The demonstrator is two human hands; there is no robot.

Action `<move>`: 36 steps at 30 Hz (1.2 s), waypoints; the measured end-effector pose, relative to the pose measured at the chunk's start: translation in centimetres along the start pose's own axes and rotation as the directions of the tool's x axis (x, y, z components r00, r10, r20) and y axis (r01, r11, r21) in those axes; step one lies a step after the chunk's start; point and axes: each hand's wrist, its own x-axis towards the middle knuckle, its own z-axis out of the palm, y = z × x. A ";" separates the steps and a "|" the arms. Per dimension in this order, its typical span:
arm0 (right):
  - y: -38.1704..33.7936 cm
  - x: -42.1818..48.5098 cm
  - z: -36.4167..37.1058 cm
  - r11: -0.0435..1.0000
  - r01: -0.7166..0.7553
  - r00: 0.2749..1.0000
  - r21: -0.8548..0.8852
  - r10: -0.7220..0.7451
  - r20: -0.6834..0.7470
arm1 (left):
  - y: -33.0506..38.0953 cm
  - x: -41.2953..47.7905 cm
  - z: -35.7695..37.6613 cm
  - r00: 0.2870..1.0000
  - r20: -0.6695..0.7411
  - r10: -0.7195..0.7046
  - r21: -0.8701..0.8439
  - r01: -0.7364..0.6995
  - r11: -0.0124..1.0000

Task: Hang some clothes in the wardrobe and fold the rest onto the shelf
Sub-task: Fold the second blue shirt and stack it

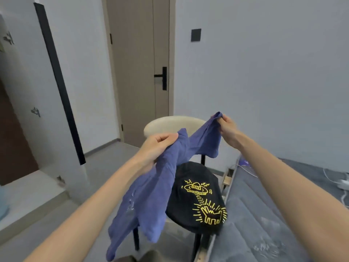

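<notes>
A blue garment [151, 190] hangs in the air over a chair, stretched between both hands. My left hand [156, 148] grips a bunched part of it near the middle. My right hand [227, 127] pinches its upper edge, held higher and to the right. Most of the cloth droops down to the lower left. Beneath it, a black T-shirt [200, 197] with a yellow line drawing lies on the seat of the chair [170, 123], which has a cream backrest and black legs.
A grey mattress [264, 214] with white cables on it lies at the right. A closed beige door [139, 69] with a black handle stands behind the chair. A white panel with a black edge [58, 82] stands at the left, beside a raised step.
</notes>
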 end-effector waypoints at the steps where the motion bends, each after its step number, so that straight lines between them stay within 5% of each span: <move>1: 0.8 -0.8 -2.1 1.000 -0.017 0.999 0.011 0.018 -0.027 | -0.8 0.0 2.0 0.999 0.048 -0.016 -0.009 0.016 1.000; 9: 5.8 -9.3 -17.5 0.979 -0.120 0.959 0.165 0.157 -0.236 | -5.8 -3.2 18.2 0.844 0.509 -0.169 0.076 0.152 0.986; 16: 10.4 -18.5 -29.4 0.892 -0.155 0.830 0.424 0.350 -0.435 | -9.7 -7.6 31.1 0.634 0.721 -0.280 0.142 0.259 0.955; 25: 13.7 -29.1 -41.9 0.823 -0.017 0.607 0.567 0.460 -0.648 | -12.2 -15.5 44.6 0.440 0.855 -0.275 0.171 0.262 0.950; 36: 19.0 -40.2 -46.5 0.802 -0.230 0.469 0.551 0.587 -0.660 | -17.7 -23.4 50.8 0.233 0.868 -0.437 0.335 0.375 0.865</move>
